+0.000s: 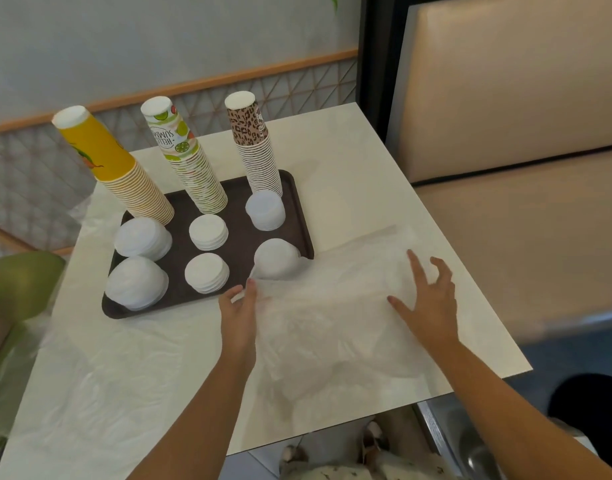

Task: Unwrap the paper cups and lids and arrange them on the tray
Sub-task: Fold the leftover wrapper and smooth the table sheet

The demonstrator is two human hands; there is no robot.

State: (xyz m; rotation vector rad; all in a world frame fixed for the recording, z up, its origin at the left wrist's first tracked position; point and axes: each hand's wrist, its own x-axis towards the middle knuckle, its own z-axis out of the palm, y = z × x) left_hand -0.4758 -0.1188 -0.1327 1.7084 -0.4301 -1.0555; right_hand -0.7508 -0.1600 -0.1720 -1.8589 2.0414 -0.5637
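both bare forearms are extended forward. the left hand [238, 308] is held thumb-up, its thumb and fingertips pinched together. the right hand [430, 303] is spread, palm down, fingers splayed apart.

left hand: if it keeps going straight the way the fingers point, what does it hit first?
Probably the near-right stack of white plastic lids on the dark brown tray; the left hand, pinching clear plastic wrap, points at it. Depth unclear.

My dark brown tray [302, 216] holds a yellow cup stack [124, 168], a lime-printed one [190, 164] and a leopard-spotted one [257, 150]. The lid stacks [208, 232] are white, on a cream table [349, 161].
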